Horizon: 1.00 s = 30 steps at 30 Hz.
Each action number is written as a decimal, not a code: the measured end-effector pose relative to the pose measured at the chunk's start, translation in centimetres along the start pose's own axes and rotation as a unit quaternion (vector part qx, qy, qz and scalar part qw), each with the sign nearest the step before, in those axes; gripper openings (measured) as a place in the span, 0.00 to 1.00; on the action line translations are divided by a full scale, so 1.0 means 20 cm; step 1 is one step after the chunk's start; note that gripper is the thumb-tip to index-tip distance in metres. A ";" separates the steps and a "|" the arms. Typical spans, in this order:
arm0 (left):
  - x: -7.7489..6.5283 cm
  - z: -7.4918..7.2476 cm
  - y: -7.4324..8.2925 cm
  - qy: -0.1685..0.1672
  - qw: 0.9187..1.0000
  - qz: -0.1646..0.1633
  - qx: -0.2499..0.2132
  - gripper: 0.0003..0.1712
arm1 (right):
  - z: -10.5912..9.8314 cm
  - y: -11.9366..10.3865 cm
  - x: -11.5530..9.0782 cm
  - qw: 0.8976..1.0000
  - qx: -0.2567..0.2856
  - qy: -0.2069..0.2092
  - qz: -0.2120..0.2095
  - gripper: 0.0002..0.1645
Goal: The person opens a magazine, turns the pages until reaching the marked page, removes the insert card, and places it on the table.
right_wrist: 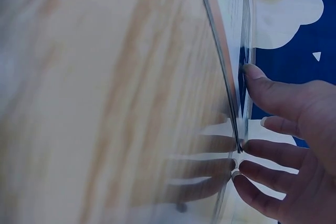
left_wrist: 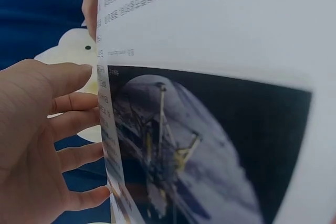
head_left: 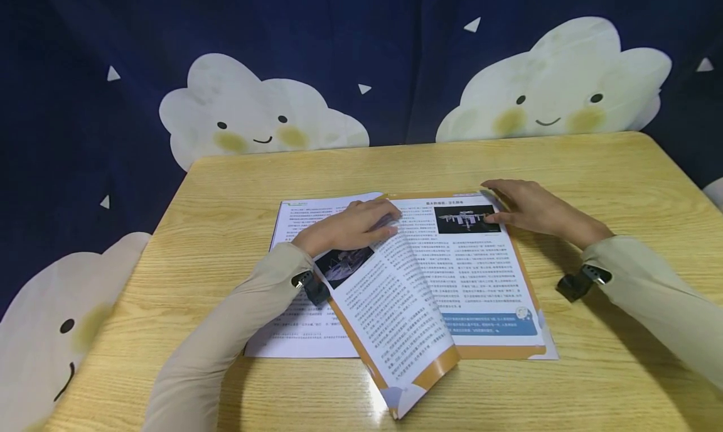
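Observation:
An open magazine (head_left: pixel 486 275) lies on the wooden table, its text small and in columns. One loose page (head_left: pixel 395 313) is lifted and slants across the middle, its lower corner curling past the magazine's bottom edge. My left hand (head_left: pixel 350 226) rests against the upper part of this page, fingers fairly straight; a dark printed picture (left_wrist: pixel 184 145) fills much of the left wrist view. At the magazine's upper right corner, my right hand (head_left: pixel 533 209) has its thumb over the space station picture (head_left: pixel 465 220). Its other fingers extend along the corner, loosely spread.
The wooden table (head_left: pixel 593 168) extends around the magazine on all sides. Behind it hangs a dark blue cloth (head_left: pixel 395 43) with smiling white clouds and small triangles. Each wrist wears a black strap with a small device (head_left: pixel 576 284).

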State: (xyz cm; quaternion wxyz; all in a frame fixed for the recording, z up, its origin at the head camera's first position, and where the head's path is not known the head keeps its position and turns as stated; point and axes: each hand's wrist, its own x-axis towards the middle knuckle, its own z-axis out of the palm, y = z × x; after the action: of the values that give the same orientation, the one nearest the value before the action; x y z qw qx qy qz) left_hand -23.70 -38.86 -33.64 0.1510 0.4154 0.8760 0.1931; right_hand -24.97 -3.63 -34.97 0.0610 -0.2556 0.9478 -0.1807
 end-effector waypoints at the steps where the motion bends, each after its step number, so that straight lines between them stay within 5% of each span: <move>1: 0.00 0.00 0.00 0.002 1.000 0.003 0.001 0.24 | 0.00 0.00 0.00 1.000 -0.001 0.000 0.000 0.41; 12: -0.03 0.01 -0.02 0.011 0.999 0.035 0.017 0.23 | 0.01 0.00 0.00 1.000 0.007 0.002 0.006 0.42; 30: -0.07 0.04 -0.04 0.005 0.999 0.019 0.026 0.23 | 0.01 0.00 -0.01 0.999 0.000 0.030 -0.022 0.39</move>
State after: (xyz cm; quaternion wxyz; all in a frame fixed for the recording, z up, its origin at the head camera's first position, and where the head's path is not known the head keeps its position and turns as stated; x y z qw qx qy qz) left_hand -23.04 -40.28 -34.51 0.1315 0.4349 0.8734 0.1751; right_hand -24.80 -3.61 -35.22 0.0281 -0.2706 0.9435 -0.1894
